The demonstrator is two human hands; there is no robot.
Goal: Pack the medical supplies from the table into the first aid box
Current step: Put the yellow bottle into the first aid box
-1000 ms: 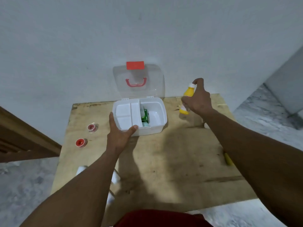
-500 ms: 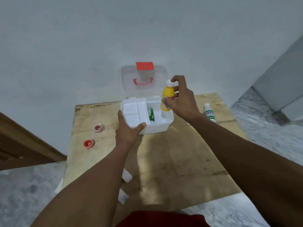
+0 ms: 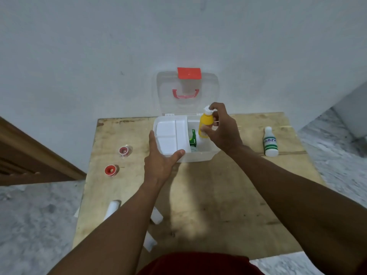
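Right hand point(image 3: 222, 132): fingers and thumb curled round the yellow bottle point(image 3: 206, 124), holding it upright over the right compartment of the first aid box point(image 3: 198, 155).
Left hand point(image 3: 160, 161): holds the box's near left corner, thumb on the front rim, fingers along the left side.
First aid box: white, at the far middle of the wooden table point(image 3: 218, 195), with the clear lid point(image 3: 208, 90) standing open by the wall.
Inside: white tray point(image 3: 168, 133) on the left, with the green packet point(image 3: 192, 137) just beside it.
White bottle point(image 3: 270, 142): green bands, upright on the table, well right of the box.
Tape rolls point(image 3: 124, 151) point(image 3: 111, 170): two with red cores, on the table left of the box.
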